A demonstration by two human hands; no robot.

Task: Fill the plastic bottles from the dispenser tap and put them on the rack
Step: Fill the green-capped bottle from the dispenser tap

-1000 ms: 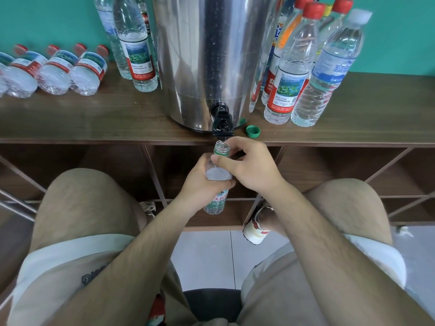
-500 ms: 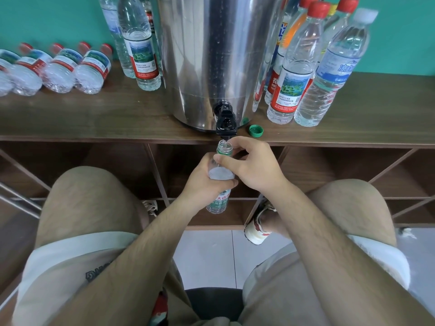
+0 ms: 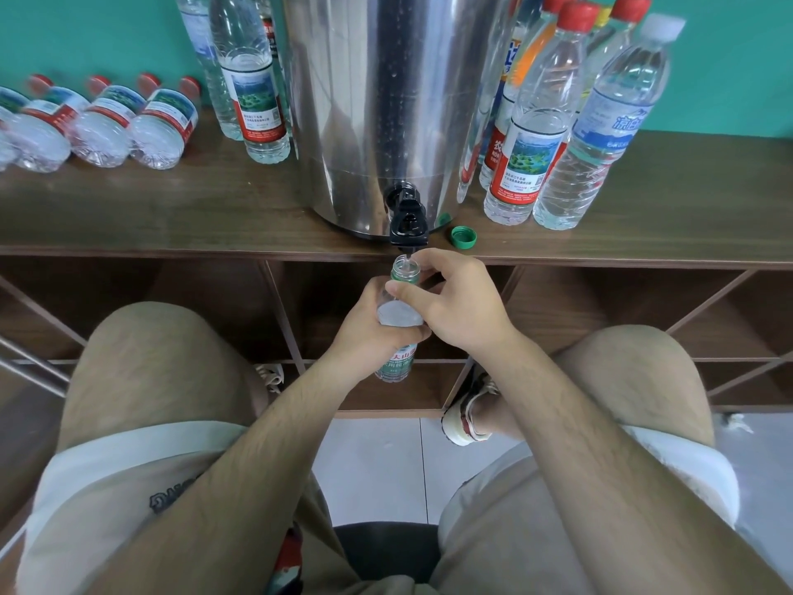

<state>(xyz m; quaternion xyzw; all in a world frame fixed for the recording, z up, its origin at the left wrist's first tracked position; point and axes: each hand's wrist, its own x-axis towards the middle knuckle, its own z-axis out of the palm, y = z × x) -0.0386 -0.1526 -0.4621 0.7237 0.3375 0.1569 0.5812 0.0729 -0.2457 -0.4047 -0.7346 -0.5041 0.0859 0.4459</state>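
Under the black tap (image 3: 408, 227) of the steel dispenser (image 3: 386, 100), a small uncapped plastic bottle (image 3: 399, 316) with a green label is held roughly upright, its mouth just below the spout. The left hand (image 3: 369, 332) wraps round the bottle's body, and the right hand (image 3: 459, 307) pinches its neck between thumb and fingers. Whether water is running cannot be told. A green cap (image 3: 463, 237) lies on top of the wooden rack (image 3: 171, 216), just right of the tap. Red-capped bottles (image 3: 103, 122) lie on their sides at far left, and upright bottles (image 3: 532, 135) flank the dispenser.
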